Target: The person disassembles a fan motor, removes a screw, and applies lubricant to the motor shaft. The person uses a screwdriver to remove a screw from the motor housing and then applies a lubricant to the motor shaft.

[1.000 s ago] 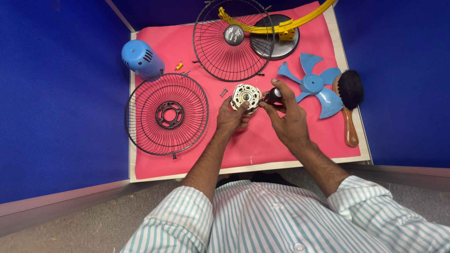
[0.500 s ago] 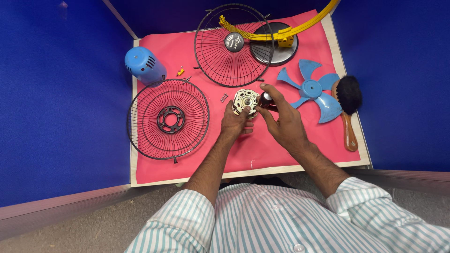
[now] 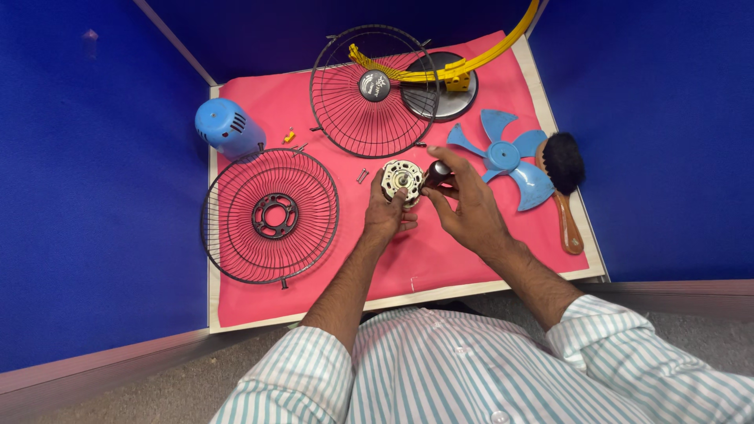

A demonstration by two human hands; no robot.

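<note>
Both hands are sitting a touch farther from the body than a moment ago, with the fan motor raised slightly toward the far grille. The left hand (image 3: 386, 216) is closing its fingers around the fan motor (image 3: 401, 181), a round pale metal piece with a shaft at its middle, and is holding it just above the pink mat (image 3: 440, 251) near the centre of the tabletop (image 3: 408, 300). The right hand (image 3: 468, 206) is pinching a small dark cylindrical part (image 3: 436, 173) between thumb and fingertips, and that part is touching the right side of the motor.

To the left, a black wire rear grille (image 3: 269, 215) with a dark hub ring is lying flat on the mat. Beyond it, at the far left corner, a blue motor housing (image 3: 228, 127) is resting on its side. A second wire front grille (image 3: 374, 90) with a round centre cap is lying at the far middle, overlapping a black round base (image 3: 449, 100) that a yellow curved piece (image 3: 487, 55) is crossing. A blue fan blade (image 3: 506, 157) is lying to the right, just beside a wooden-handled brush (image 3: 564, 184) with black bristles.
</note>
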